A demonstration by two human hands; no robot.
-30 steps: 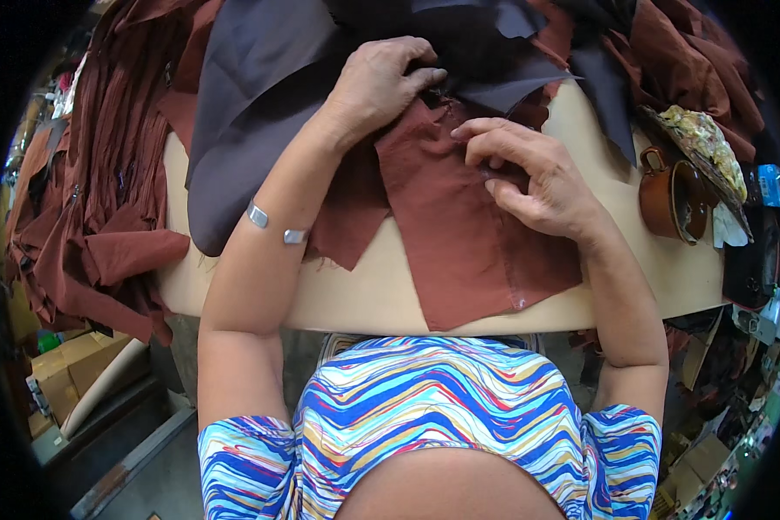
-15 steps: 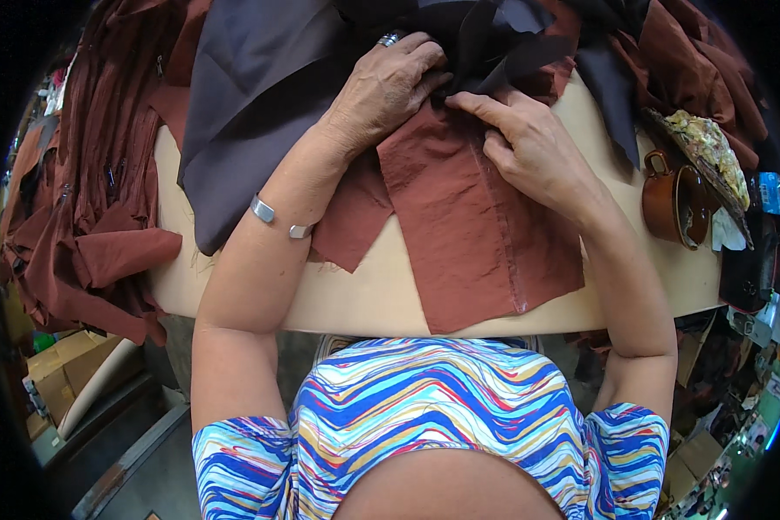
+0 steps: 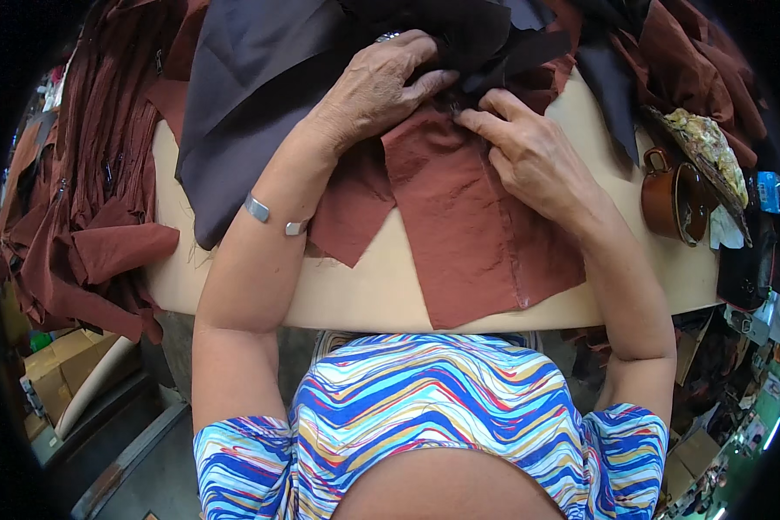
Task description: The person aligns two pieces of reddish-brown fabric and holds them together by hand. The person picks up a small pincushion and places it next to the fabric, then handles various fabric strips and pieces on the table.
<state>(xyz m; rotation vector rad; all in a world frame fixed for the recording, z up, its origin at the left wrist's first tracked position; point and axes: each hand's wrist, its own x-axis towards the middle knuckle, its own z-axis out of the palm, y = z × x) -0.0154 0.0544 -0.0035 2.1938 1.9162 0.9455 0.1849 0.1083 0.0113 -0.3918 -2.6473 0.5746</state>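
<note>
A rust-brown fabric panel (image 3: 451,234) with a lengthwise seam hangs toward the table's near edge, its far end bunched beneath my hands. Dark grey fabric (image 3: 251,121) covers the far left and middle of the table. My left hand (image 3: 381,87), wearing a ring and an open metal bangle, curls its fingers into the dark fabric, thumb pointing right. Close on its right, my right hand (image 3: 533,156) grips the rust-brown panel near its bunched end, index and middle fingers reaching in under the dark folds. Those folds hide some of the fingertips.
Gathered rust-brown cloth with zips (image 3: 87,191) drapes over the left side of the table (image 3: 355,299). At the right stand a brown mug (image 3: 667,204) and a tilted dish with a crusted yellowish lining (image 3: 706,143). More rust-brown cloth (image 3: 685,61) lies behind them.
My left thumb has moved out from the fingers. My right hand has shifted slightly right and down, its index and middle fingers now spread. The rust-brown panel has shifted slightly right.
</note>
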